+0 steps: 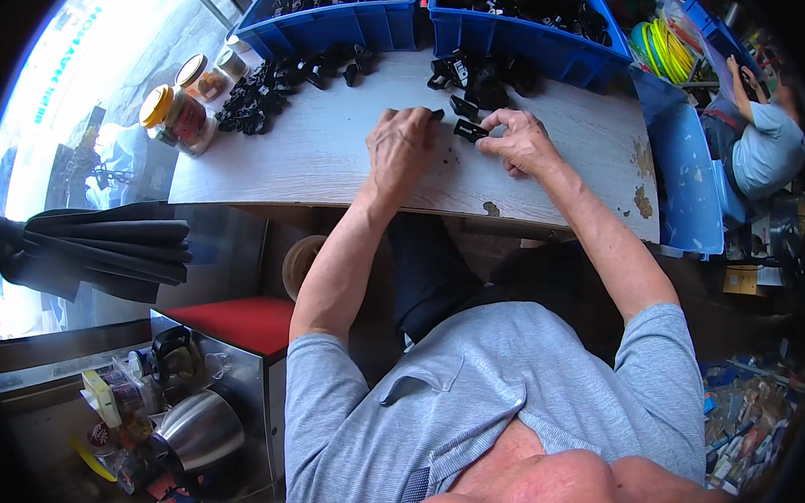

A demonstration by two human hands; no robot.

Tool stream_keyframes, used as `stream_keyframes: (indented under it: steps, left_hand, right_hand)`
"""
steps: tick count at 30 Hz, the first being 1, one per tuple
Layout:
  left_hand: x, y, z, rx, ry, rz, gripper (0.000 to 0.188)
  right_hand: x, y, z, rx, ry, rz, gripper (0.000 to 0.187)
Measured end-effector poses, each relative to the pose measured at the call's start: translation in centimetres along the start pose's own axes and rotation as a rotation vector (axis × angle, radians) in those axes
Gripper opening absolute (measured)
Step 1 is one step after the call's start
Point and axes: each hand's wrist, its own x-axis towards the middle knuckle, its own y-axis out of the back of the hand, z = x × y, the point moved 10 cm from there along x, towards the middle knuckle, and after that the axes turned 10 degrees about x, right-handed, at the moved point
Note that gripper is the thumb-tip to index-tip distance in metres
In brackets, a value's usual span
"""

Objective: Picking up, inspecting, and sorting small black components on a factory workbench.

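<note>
My left hand (400,144) is over the middle of the white wood-grain table (316,156), its fingers closed. A small black piece (437,115) shows at its fingertips, mostly hidden. To its right, my right hand (522,143) pinches a black plastic part (470,130) with a slot in it between thumb and fingers. Just beyond that part lies another black plastic part (464,109). Farther back, a loose heap of similar black parts (485,85) rests against the right bin.
Two blue bins (336,29) (528,37) full of black parts stand at the table's far edge. Left of centre are a pile of black clips (253,100) and lidded jars (177,120). A large blue tub (690,182) adjoins the right edge. Another person (766,146) sits at far right.
</note>
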Motion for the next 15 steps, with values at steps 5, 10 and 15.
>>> stream_keyframes:
  steps: [5, 10, 15]
  left_hand:
    - [-0.6, 0.3, 0.2, -0.088, -0.045, -0.014, 0.019]
    - [0.0, 1.4, 1.8, -0.34, -0.076, 0.09, 0.025]
    - [-0.4, -0.3, 5.1, -0.264, -0.305, -0.011, 0.026]
  right_hand:
    - [-0.2, -0.2, -0.2, 0.008, -0.009, -0.032, 0.037]
    - [0.1, -0.3, 0.0, 0.015, 0.009, -0.042, 0.034]
    - [0.8, -0.1, 1.2, 0.055, 0.012, -0.051, 0.032]
